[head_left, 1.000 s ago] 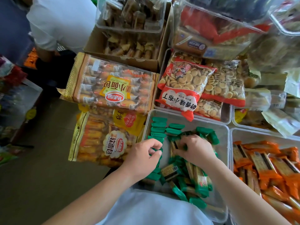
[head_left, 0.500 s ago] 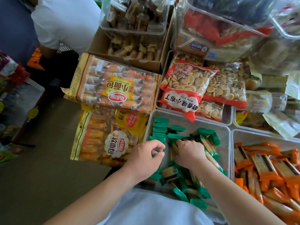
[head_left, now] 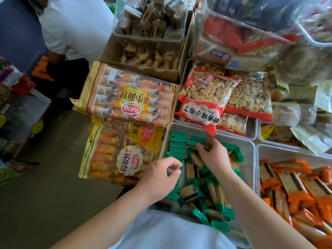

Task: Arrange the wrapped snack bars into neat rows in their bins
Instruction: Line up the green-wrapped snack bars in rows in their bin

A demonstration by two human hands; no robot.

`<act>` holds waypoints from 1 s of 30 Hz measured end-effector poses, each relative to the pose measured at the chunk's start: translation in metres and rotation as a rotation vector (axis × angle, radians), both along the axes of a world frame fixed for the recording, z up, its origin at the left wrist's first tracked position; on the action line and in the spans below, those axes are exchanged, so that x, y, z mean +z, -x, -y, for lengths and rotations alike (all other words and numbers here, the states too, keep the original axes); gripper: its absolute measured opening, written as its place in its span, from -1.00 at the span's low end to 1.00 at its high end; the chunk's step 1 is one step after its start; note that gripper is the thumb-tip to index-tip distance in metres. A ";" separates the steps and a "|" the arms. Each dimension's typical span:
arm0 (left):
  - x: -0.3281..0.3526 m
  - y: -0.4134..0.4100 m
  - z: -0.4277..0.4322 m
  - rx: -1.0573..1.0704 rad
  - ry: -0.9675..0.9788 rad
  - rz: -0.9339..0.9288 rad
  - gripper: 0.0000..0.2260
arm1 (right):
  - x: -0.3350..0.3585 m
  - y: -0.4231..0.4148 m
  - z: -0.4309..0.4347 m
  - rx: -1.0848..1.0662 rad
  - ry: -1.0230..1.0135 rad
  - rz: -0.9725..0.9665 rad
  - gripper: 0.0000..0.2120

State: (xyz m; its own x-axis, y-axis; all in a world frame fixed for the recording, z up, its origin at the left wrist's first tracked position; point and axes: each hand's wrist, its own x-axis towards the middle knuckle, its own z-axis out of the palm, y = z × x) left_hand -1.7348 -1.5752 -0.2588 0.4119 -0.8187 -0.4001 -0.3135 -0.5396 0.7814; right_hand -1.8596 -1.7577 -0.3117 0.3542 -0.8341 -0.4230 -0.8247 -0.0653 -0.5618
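Nearest, a loose heap of green-wrapped snack bars (head_left: 212,194) fills the near half of the clear bin (head_left: 248,155), lying at all angles; its near edge is cut off behind the white shirt.

The left hand (head_left: 161,178) hovers over the bin's left wall, fingers curled narrow toward the near end of the stacked row of green bars (head_left: 177,146). Whether it pinches a wrapper I cannot tell, since the fingertips are turned under.

The right hand (head_left: 213,156) has moved farther into the bin than half a second ago, from the middle of the heap to the far left area, and its fingertips now close on a green bar beside the row's far end. That suggests one more bar is being added to a second row; most of the heap is not yet sorted.

To the right, a second bin of orange-wrapped bars (head_left: 296,187) is jumbled and runs out of view.

Farther off lie bagged small breads (head_left: 129,101) and a red bag of round biscuits (head_left: 206,97). The far tubs are blurred, and their contents are hard to name.
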 end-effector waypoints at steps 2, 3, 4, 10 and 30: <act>0.000 0.000 -0.001 0.003 0.004 -0.006 -0.86 | -0.005 -0.005 -0.001 -0.085 -0.056 0.068 -0.58; 0.000 0.000 0.000 0.004 0.006 -0.010 -0.86 | -0.009 -0.007 -0.002 -0.119 -0.072 0.096 -0.59; -0.001 -0.001 0.000 0.005 0.008 -0.012 -0.85 | -0.011 -0.008 -0.003 -0.141 -0.094 0.123 -0.62; -0.004 -0.005 0.008 0.025 0.020 -0.009 -0.85 | -0.014 -0.014 -0.007 -0.060 -0.161 0.176 -0.58; -0.005 -0.003 0.010 0.002 0.002 0.005 -0.82 | -0.010 0.007 -0.013 0.247 0.100 -0.340 -0.60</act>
